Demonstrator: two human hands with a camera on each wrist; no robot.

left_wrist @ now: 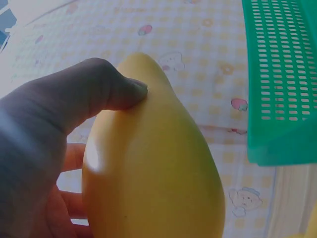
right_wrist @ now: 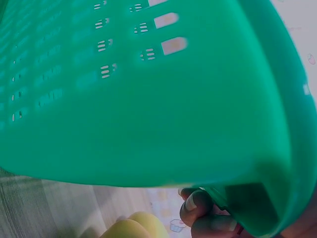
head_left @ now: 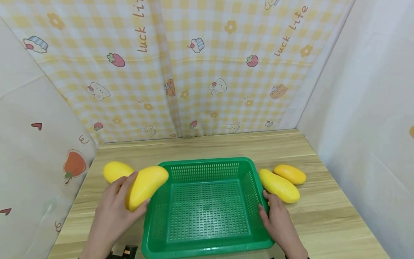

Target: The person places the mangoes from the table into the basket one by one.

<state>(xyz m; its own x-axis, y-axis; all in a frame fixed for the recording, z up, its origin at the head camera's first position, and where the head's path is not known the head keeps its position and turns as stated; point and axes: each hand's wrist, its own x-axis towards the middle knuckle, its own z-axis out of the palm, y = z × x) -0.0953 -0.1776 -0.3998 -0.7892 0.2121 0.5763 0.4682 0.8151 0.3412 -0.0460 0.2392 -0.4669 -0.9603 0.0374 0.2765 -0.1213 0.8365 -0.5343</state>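
One yellow mango [head_left: 148, 187] in the left hand [head_left: 116, 207], fingers curled round it, parted to the fruit's width, held up by the left rim of a green plastic basket [head_left: 207, 160]. A second mango [head_left: 113, 171], partly hidden by that hand, on the wood-grain bench [head_left: 336, 223]. Right hand [head_left: 280, 217]: fingers bent at the basket's right rim, gripping it. Just beside that rim, a longish mango [head_left: 280, 187] and a smaller, orange-tinged mango [head_left: 291, 174].
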